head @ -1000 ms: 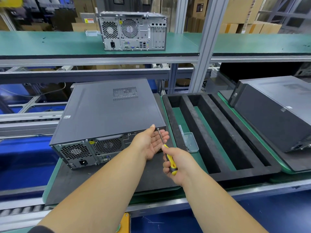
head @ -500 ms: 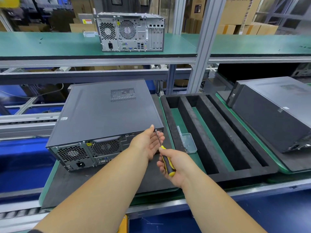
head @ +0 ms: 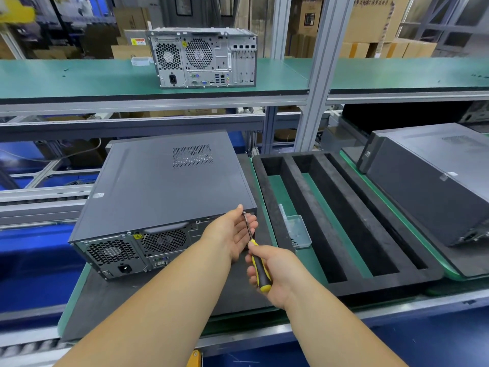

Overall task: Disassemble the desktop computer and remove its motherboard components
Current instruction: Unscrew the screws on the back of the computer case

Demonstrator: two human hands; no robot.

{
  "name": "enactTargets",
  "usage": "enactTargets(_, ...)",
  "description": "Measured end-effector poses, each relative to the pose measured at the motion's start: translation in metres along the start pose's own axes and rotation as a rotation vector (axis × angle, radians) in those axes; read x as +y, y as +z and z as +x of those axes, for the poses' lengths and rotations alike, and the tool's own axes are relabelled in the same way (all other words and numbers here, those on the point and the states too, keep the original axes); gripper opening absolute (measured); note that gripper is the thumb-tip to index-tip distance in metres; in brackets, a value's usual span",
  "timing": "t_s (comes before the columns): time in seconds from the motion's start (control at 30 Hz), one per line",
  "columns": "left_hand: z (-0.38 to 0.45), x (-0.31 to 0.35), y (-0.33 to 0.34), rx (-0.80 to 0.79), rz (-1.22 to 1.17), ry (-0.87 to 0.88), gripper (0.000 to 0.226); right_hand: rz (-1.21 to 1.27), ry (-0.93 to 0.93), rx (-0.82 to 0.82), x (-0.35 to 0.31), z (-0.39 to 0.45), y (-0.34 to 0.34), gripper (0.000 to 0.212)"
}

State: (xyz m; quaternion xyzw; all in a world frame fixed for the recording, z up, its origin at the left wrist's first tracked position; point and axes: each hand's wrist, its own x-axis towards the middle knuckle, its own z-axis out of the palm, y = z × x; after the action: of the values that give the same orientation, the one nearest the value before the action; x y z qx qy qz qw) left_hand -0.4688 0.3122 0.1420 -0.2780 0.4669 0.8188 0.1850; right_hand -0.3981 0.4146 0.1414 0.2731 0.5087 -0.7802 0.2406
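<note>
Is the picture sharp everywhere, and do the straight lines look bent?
Head view: the hands, screwdriver and computer case are sharp; the top left corner is smeared; the wide lens bows the shelf edge and splays the forearms.

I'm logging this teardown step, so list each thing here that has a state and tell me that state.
Desktop computer: lying on its side, side cover still on.
Screwdriver: held by the right hand, tip at the case's rear top corner.
Right hand: curled round the screwdriver handle.
Left hand: open, beside the screwdriver shaft.
Clear plastic box: lid open, in the foam tray.
Second computer: upright on the shelf.
</note>
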Motion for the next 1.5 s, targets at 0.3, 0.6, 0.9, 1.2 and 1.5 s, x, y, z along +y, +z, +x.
enactTargets(0.3, 0.000, -0.001, 0.002, 0.064, 0.017, -0.033, 0.024, 0.068, 0.074, -0.149, -0.003, -0.002, 0.001, 0.027)
enactTargets(0.6, -0.005, -0.004, 0.004, 0.051, -0.010, 0.036, 0.016, 0.014, 0.051, -0.073, -0.009, -0.001, -0.002, 0.013)
enactTargets(0.9, -0.005, -0.009, 0.002, 0.075, 0.025, 0.106, 0.016, 0.013, 0.086, -0.104, -0.014, -0.001, -0.017, 0.021)
enactTargets(1.2, -0.002, -0.018, 0.006, 0.035, 0.011, 0.114, 0.020, -0.165, 0.000, -0.017, -0.018, -0.004, -0.031, 0.020)
enactTargets(1.5, 0.005, -0.045, 0.040, -0.001, 0.263, 0.099, 0.021, -0.101, -0.194, 0.160, -0.047, 0.002, -0.070, 0.026)
